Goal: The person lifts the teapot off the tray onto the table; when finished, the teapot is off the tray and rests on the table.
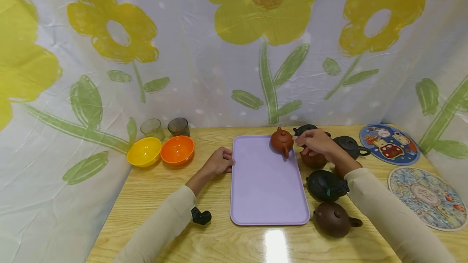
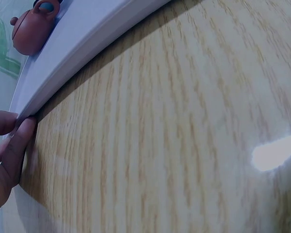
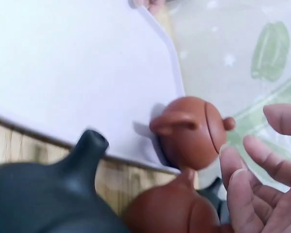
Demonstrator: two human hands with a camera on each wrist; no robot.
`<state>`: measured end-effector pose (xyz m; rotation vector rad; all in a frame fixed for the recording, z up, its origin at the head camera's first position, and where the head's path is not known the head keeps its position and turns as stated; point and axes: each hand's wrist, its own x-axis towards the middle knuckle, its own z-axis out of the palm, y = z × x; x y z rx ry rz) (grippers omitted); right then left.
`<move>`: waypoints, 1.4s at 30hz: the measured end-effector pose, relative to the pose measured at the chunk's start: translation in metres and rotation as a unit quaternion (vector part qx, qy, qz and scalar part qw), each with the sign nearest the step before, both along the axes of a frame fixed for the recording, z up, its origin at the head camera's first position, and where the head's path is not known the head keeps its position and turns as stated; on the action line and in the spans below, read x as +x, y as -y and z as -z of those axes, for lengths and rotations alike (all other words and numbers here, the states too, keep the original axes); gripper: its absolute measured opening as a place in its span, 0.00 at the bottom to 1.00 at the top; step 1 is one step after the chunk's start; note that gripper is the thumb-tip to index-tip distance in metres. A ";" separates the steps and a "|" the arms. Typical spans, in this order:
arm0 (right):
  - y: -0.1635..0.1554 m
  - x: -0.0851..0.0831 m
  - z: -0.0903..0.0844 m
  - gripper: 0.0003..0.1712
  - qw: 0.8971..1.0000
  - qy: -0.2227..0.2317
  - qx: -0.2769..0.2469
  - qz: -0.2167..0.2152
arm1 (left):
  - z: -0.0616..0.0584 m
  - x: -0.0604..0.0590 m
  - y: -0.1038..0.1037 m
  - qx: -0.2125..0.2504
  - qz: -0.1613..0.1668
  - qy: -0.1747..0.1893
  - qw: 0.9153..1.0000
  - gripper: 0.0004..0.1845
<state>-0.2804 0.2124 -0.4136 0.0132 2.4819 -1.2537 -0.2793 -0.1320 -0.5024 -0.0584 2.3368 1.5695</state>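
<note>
A lilac tray (image 1: 268,190) lies on the wooden table. At its far right corner stands a small orange-brown clay teapot (image 1: 281,142), also seen in the right wrist view as a round teapot (image 3: 191,133) with a knobbed lid. My left hand (image 1: 221,160) pinches the tray's left rim between thumb and fingers, as the left wrist view shows. Just right of that teapot, my right hand (image 1: 316,142) hovers above other teapots, its fingers apart and holding nothing. Beneath it sits a second reddish teapot (image 1: 313,160), partly hidden by the hand.
Along the tray's right side stand a black teapot (image 1: 323,186), a dark brown teapot (image 1: 332,219) and further black ones. Two round mats (image 1: 425,198) lie at the right. Yellow (image 1: 144,152) and orange (image 1: 178,150) bowls and two glasses (image 1: 178,127) stand back left.
</note>
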 end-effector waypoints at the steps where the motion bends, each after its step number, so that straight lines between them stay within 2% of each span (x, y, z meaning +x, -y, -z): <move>1: 0.003 -0.001 0.002 0.26 1.000 0.002 -0.001 0.002 | 0.000 0.000 0.000 -0.001 -0.001 0.001 1.000 0.18; 13: 0.031 -0.008 0.015 0.25 0.999 0.026 0.033 0.002 | 0.000 0.000 0.000 -0.001 -0.003 0.010 1.000 0.19; 18: 0.036 -0.009 0.019 0.21 0.997 0.020 0.070 0.010 | 0.001 0.000 0.001 -0.003 0.000 0.007 1.000 0.19; 24: 0.042 -0.011 0.023 0.16 0.995 0.007 0.097 -0.006 | 0.001 0.000 0.000 -0.003 0.000 0.005 1.000 0.19; 29: 0.045 -0.011 0.025 0.10 0.995 0.009 0.098 -0.005 | 0.001 0.000 0.000 -0.008 0.001 0.003 1.000 0.19; 35: 0.045 -0.010 0.024 0.06 0.997 0.003 0.072 -0.003 | 0.000 0.000 0.000 -0.008 -0.001 0.006 1.000 0.19; 39: 0.046 -0.010 0.024 0.06 0.998 0.008 0.066 -0.003 | -0.001 -0.001 -0.001 -0.009 0.000 0.007 1.000 0.19; 42: 0.049 -0.011 0.024 0.09 0.996 0.011 0.087 -0.006 | -0.001 -0.001 0.000 -0.006 0.001 0.008 1.000 0.18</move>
